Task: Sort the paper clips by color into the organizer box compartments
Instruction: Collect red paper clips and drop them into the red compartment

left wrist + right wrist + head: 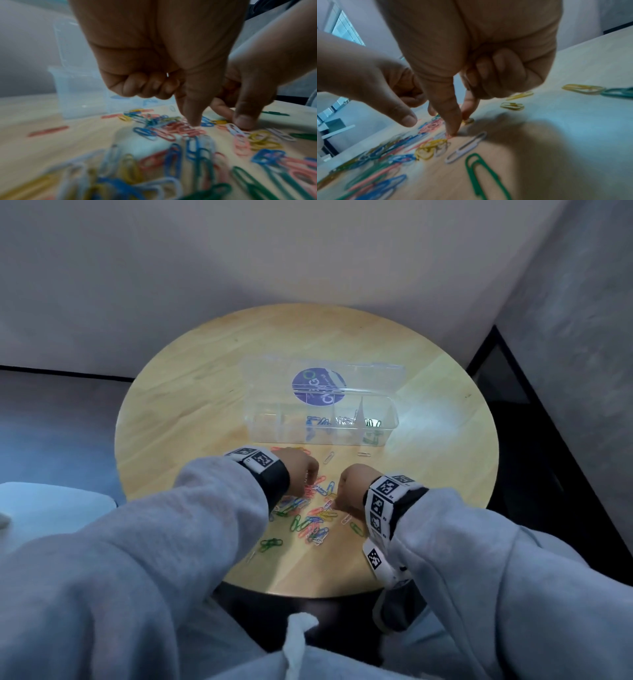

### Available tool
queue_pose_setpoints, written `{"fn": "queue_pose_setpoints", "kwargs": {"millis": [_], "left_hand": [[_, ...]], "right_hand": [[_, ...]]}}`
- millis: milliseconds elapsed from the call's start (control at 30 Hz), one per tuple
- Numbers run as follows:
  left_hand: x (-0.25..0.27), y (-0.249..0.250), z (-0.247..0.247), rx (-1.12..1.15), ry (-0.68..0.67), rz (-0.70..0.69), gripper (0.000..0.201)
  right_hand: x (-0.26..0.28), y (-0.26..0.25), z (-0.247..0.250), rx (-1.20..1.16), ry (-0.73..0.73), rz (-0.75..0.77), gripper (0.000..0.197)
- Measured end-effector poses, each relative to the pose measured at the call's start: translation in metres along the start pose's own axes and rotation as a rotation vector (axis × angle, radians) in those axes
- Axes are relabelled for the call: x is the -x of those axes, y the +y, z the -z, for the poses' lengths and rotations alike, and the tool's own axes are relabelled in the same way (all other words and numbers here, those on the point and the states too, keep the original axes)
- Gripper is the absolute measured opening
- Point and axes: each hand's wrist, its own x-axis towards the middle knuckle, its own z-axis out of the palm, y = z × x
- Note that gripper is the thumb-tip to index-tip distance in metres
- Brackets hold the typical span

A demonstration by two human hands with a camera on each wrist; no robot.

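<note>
At the centre of the head view both hands work the heap of paper clips (308,515) spread on the round wooden table (191,412), while the clear organizer box (322,419) stands above them in the frame, its lid tipped back and its long axis running left to right. Blue, pale and green clips already lie in its three right-hand compartments; the leftmost looks bare. The left hand (298,470) sits at the heap's upper left edge, the right hand (352,487) at its right edge, the two near each other. Both are about equally far from the box, the left perhaps a little nearer, so any carry would go up the frame. The head view shows only the backs of the hands; the wrist views show the fingers. In the left wrist view the left hand's (163,60) outer fingers are curled into the palm and its thumb and forefinger come down together on a cluster of pink clips (181,129). In the right wrist view the right hand (471,54) is shaped alike, its tips meeting at a pink clip (449,136) beside a white clip (467,146). Whether either pinch has actually closed on a clip cannot be told through the blur. Only the right wrist view shows the large green clip (481,173) close to the lens.
</note>
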Motion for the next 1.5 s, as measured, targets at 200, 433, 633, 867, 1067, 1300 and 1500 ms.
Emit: {"fn": "queue_pose_setpoints", "kwargs": {"millis": [200, 433, 633, 867, 1067, 1300, 1500], "left_hand": [[-0.009, 0.007, -0.003, -0.097, -0.023, -0.016, 0.026], [-0.015, 0.007, -0.007, -0.148, -0.016, 0.038, 0.021], [-0.013, 0.006, -0.011, -0.139, 0.006, 0.016, 0.023], [-0.016, 0.005, -0.012, -0.111, -0.037, 0.031, 0.025], [-0.017, 0.007, -0.010, -0.162, -0.083, 0.016, 0.024], [-0.011, 0.003, -0.009, -0.070, 0.011, -0.025, 0.011], [-0.011, 0.004, -0.008, -0.079, -0.030, -0.028, 0.024]], "right_hand": [[-0.007, 0.004, 0.002, -0.008, 0.025, -0.025, 0.039], [-0.004, 0.001, 0.005, 0.015, -0.001, 0.007, 0.017], [0.000, -0.008, 0.010, 0.161, -0.065, 0.002, 0.021], [0.010, 0.001, 0.015, -0.068, -0.004, 0.001, 0.008], [0.017, 0.018, 0.041, -0.340, 0.000, 0.022, 0.030], [0.016, 0.017, 0.038, -0.488, -0.064, 0.013, 0.015], [0.009, 0.011, 0.034, -0.819, -0.217, 0.035, 0.035]]}}
